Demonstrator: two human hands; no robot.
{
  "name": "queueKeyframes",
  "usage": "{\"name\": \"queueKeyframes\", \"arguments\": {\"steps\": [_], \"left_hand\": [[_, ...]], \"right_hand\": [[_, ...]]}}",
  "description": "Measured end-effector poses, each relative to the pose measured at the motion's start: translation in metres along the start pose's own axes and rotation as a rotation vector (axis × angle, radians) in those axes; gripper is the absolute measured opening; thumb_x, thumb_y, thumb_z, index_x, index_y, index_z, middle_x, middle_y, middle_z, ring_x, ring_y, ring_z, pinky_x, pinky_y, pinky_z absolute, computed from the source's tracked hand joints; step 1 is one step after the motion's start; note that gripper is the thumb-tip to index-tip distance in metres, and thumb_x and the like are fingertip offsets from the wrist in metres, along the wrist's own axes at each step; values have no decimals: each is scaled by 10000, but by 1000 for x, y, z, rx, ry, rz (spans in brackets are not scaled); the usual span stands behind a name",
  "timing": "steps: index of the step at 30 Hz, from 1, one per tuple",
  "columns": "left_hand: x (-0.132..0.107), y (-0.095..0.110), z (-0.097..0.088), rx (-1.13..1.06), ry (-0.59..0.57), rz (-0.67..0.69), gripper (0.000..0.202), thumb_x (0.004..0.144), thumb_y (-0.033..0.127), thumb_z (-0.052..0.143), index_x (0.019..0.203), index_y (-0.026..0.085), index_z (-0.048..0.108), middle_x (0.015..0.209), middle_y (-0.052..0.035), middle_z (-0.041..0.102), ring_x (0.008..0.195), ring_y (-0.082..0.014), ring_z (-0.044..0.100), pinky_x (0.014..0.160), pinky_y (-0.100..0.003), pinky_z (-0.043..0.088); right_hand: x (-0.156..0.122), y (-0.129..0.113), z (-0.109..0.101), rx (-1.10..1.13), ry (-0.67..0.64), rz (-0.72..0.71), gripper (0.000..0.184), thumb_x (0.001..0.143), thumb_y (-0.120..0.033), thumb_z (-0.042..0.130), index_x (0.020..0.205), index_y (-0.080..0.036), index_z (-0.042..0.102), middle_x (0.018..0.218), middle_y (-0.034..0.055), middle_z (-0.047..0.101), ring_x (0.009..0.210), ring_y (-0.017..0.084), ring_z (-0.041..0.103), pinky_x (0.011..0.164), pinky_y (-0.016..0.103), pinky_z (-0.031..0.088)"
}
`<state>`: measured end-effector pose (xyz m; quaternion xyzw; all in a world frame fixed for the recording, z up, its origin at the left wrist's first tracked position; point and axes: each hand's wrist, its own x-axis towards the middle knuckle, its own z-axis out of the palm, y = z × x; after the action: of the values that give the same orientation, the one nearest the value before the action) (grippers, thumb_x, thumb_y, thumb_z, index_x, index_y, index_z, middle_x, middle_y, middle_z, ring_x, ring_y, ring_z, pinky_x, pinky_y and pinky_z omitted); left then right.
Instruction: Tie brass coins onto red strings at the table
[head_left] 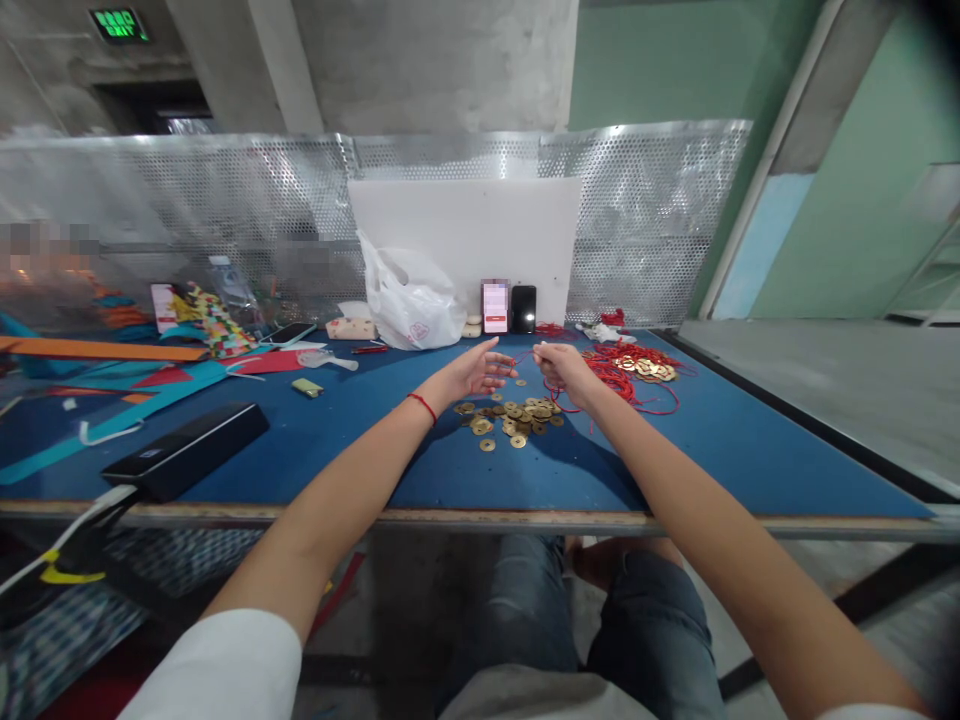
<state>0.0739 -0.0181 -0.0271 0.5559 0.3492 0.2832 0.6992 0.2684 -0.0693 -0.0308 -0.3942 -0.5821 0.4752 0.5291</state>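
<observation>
Both my hands hover over a blue table [675, 450], just above a small heap of brass coins [514, 418]. My left hand [480, 372] has its fingers partly spread, with thumb and forefinger pinched on a small coin and the end of a red string [527, 354]. My right hand [562, 368] is closed on the same red string, which trails down to the coins. A tangle of red strings threaded with coins [637, 368] lies just to the right of my right hand.
A white plastic bag [411, 300], two phones [510, 308] and a white board [465, 225] stand at the back. A black power bank [187, 452] with a cable lies front left, beside coloured paper strips [112, 385]. A perforated metal screen [660, 210] backs the table.
</observation>
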Motion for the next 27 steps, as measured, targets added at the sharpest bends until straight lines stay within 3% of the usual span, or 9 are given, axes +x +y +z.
{"name": "queueKeyframes", "arguments": {"steps": [2, 5, 9, 17, 27], "left_hand": [[-1, -1, 4, 57, -67, 35, 448, 864, 553, 504, 968, 146, 661, 870, -87, 683, 540, -105, 551, 515, -242, 445], [-2, -4, 9, 152, -125, 157, 329, 807, 421, 655, 982, 142, 668, 822, -56, 662, 524, -77, 507, 501, -219, 407], [0, -6, 9, 176, -67, 259, 234, 759, 319, 719, 821, 99, 675, 695, -21, 608, 505, -46, 464, 488, -195, 361], [2, -6, 3, 136, -38, 221, 191, 753, 285, 695, 791, 101, 661, 651, -22, 597, 532, -72, 499, 521, -209, 392], [2, -4, 6, 125, -146, 157, 150, 782, 224, 559, 682, 125, 614, 594, -31, 557, 507, -98, 502, 499, -220, 412]], "right_hand": [[-1, 0, 2, -18, -29, -5, 261, 752, -362, 581, 592, -184, 475, 407, -97, 260, 350, 38, 157, 368, 211, 94], [-1, 1, 3, -42, -39, -16, 257, 749, -351, 575, 582, -182, 476, 413, -93, 272, 355, 38, 159, 372, 211, 95], [-1, -1, 3, -48, -5, -17, 245, 737, -335, 569, 570, -182, 476, 408, -95, 262, 356, 37, 164, 371, 210, 94], [0, -2, 1, -31, 46, -22, 245, 721, -347, 576, 571, -187, 468, 401, -95, 257, 356, 37, 164, 372, 214, 86], [4, -3, -3, 156, 199, -70, 248, 671, -322, 590, 559, -211, 398, 419, -104, 214, 365, 38, 136, 361, 204, 100]]}}
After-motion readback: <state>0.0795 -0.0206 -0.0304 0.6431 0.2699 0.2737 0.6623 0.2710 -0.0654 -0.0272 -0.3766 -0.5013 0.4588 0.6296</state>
